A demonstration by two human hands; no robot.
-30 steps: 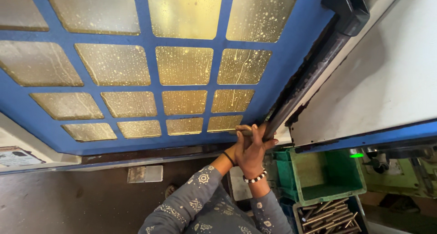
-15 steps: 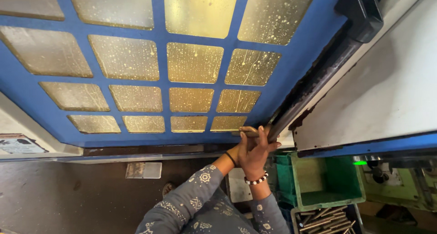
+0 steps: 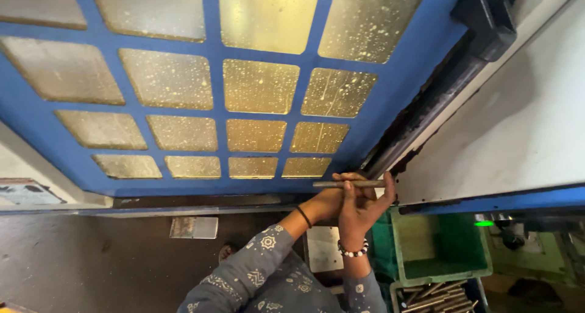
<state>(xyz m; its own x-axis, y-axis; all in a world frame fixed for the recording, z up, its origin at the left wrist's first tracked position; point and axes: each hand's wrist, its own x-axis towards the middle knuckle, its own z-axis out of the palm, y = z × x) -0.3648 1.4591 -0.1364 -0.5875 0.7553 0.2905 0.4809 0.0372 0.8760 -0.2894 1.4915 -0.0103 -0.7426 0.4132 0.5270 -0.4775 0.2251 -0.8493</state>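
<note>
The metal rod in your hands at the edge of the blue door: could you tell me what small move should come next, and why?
Probably lower the metal rod right, toward the green bin. Both hands, right hand and left hand, hold it level at the blue door; the bin below looks empty, and similar rods lie in the tray beside it.

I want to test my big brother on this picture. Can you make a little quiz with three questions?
1. True or false: both hands hold the metal rod level in front of the blue door.
2. Which wrist wears the black and white bead bracelet? A left, B right.
3. What lies in the lower crate under the green bin?

Key: 1 true. 2 B; the right hand has it, the left hand wears a thin dark band. 3 More metal rods.
</note>
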